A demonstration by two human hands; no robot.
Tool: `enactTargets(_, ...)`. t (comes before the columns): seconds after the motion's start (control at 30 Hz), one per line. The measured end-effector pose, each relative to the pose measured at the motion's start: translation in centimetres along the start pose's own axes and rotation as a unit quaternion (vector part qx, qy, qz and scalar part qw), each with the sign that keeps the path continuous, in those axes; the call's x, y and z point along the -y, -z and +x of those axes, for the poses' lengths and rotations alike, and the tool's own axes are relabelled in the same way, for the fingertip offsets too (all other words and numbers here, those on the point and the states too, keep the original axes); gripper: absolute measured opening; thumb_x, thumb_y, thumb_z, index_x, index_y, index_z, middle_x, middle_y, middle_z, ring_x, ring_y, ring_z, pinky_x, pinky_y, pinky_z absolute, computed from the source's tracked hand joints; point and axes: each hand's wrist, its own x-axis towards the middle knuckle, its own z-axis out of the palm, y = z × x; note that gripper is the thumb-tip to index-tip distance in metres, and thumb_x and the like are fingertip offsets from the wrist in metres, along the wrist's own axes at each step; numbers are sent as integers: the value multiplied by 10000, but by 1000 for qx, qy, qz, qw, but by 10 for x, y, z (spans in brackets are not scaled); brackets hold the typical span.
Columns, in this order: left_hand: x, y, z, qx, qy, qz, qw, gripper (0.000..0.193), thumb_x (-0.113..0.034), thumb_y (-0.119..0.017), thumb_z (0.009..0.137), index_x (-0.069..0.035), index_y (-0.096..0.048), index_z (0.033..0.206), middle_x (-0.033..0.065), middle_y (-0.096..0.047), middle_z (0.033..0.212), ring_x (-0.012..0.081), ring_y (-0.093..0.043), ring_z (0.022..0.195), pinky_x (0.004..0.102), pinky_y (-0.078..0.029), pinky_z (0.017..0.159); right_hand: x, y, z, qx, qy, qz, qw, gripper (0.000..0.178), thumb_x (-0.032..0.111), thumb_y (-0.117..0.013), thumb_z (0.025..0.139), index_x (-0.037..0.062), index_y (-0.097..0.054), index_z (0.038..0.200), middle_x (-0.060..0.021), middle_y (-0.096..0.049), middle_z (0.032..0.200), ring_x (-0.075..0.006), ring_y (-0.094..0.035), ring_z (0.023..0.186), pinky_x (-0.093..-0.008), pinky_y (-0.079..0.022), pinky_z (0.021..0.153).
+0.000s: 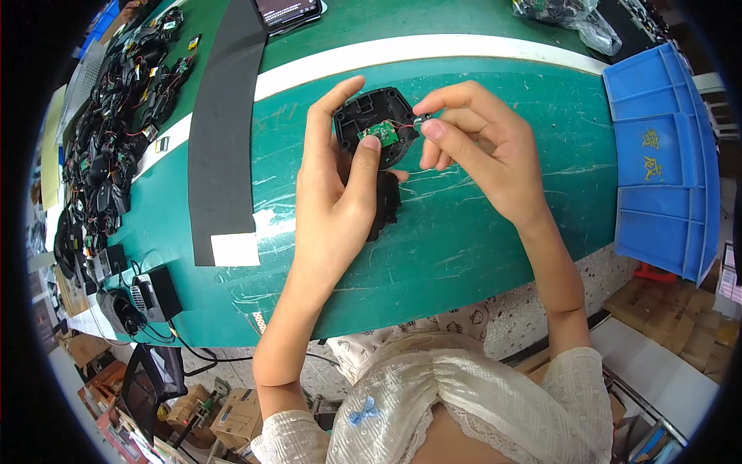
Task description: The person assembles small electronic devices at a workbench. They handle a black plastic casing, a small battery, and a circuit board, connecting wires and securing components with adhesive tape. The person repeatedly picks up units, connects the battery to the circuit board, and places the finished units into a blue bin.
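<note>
A black plastic housing [394, 100] is held over the green bench by my left hand [338, 174], its fingers wrapped round the shell. My left thumb presses on a small green circuit board [384, 133] lying inside the housing. My right hand [483, 139] pinches a small silvery part [421, 121] between thumb and forefinger at the housing's right rim. Thin red wires run from the board to that part; its exact kind is too small to make out. Below the housing, partly covered by my left hand, shows another black plastic piece [386, 203].
A black mat strip [220, 139] crosses the green bench [479, 247] on my left. Beyond it lies a heap of black wired units [104, 147]. A blue bin [657, 155] stands at the right edge. A phone [290, 11] and a plastic bag [568, 15] are at the back.
</note>
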Motion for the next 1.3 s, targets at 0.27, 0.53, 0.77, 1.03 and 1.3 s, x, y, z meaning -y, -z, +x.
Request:
enactTargets(0.27, 1, 3, 0, 28, 1, 11, 1000, 390, -5, -419, 897, -66, -361, 1278, 125, -573, 1022, 136, -590, 825, 256, -538, 652, -7, -6, 0, -80, 128, -83, 985, 159, 13, -566, 837, 23, -569, 997, -79, -636, 784, -114, -616, 714, -242, -484, 651)
enactTargets(0.53, 7, 1, -2, 27, -48, 84, 995, 377, -6, -406, 907, -62, -361, 1278, 111, -560, 1059, 136, -576, 896, 262, -547, 708, -11, -13, 1, -94, 233, -186, 950, 178, -39, -609, 764, 24, -578, 928, -60, -581, 799, -177, -582, 710, -267, -475, 633)
enactTargets(0.77, 7, -3, -5, 33, -72, 124, 989, 375, -3, -408, 902, -56, -367, 1270, 127, -576, 1033, 148, -593, 854, 261, -527, 678, -13, -10, 1, -114, 219, -181, 952, 187, -10, -613, 784, 26, -579, 964, -50, -560, 778, -147, -557, 698, -252, -464, 624)
enactTargets(1.03, 11, -6, -8, 50, -74, 144, 985, 376, 29, -389, 890, -51, -377, 1258, 148, -580, 1020, 161, -606, 830, 264, -517, 638, -17, -10, -2, -65, 158, -79, 982, 192, 20, -598, 823, 19, -583, 1014, -54, -601, 886, -106, -565, 760, -238, -470, 677)
enactTargets(1.3, 5, -5, -7, 40, -31, 110, 993, 359, 25, -395, 893, -47, -393, 1245, 136, -577, 1016, 163, -607, 845, 264, -528, 644, -12, -9, 0, -39, 72, 50, 995, 190, 9, -581, 836, 1, -578, 1026, -56, -612, 920, -109, -600, 851, -240, -481, 773)
